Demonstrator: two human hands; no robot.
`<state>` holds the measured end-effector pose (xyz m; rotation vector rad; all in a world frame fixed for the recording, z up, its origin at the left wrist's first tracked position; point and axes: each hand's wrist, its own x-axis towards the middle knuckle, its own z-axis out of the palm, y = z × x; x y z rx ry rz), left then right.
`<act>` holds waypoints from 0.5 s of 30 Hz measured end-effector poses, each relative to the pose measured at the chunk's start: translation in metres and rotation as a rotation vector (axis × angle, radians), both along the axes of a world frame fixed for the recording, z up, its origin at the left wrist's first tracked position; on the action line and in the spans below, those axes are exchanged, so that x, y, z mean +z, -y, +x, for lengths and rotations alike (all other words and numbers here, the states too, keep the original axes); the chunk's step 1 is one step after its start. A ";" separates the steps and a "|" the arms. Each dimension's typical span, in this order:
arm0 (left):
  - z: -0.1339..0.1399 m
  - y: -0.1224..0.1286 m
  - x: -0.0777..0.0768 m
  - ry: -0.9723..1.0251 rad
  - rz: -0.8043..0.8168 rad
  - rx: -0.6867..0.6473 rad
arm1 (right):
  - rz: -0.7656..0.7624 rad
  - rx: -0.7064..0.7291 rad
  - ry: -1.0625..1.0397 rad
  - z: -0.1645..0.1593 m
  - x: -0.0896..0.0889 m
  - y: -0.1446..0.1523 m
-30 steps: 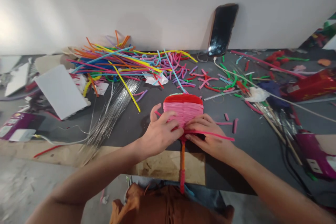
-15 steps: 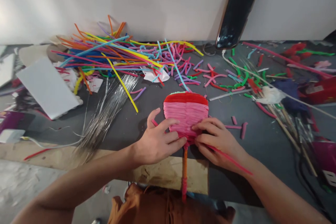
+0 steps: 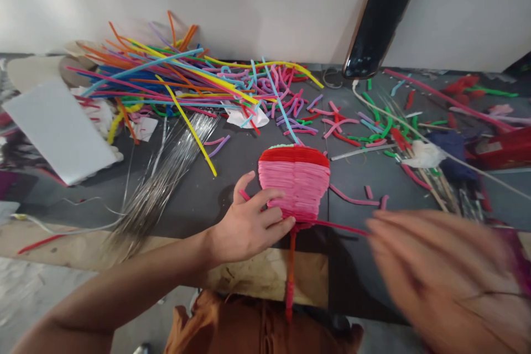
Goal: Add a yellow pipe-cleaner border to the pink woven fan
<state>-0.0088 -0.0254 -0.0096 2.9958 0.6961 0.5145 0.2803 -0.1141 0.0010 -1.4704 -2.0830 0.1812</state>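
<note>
Black phone against pale wall, white cable below, red packet far right

Much of the dark grey table is covered. A heap of coloured pipe cleaners is piled along the wall, with short pink and purple pieces scattered at its right end. A bundle of thin wires is laid in front, partly crossed by a yellow pipe cleaner. Farther right, a phone is propped against the wall, and green pieces are strewn near it.
</note>
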 end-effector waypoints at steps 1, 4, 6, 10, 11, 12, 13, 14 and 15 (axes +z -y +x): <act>0.000 0.000 -0.001 0.003 0.004 0.001 | 0.063 0.060 0.096 -0.019 0.006 -0.004; 0.000 0.001 -0.004 0.027 0.028 0.008 | 0.017 0.158 0.227 -0.061 0.007 -0.019; 0.000 0.002 -0.006 0.034 0.037 0.003 | -0.026 0.207 0.242 -0.067 -0.003 -0.025; 0.001 0.003 -0.006 0.026 0.025 0.002 | 0.005 0.291 0.208 -0.052 -0.020 -0.028; 0.001 0.003 -0.005 0.024 0.025 0.003 | 0.020 0.303 0.212 -0.049 -0.020 -0.028; 0.001 0.003 -0.005 0.022 0.027 0.004 | 0.031 0.310 0.223 -0.048 -0.020 -0.028; 0.001 0.003 -0.005 0.017 0.027 0.004 | 0.040 0.316 0.238 -0.048 -0.020 -0.029; 0.001 0.003 -0.004 0.012 0.027 0.007 | 0.046 0.317 0.253 -0.049 -0.019 -0.030; 0.001 0.002 -0.003 0.007 0.026 0.008 | 0.051 0.316 0.267 -0.050 -0.017 -0.031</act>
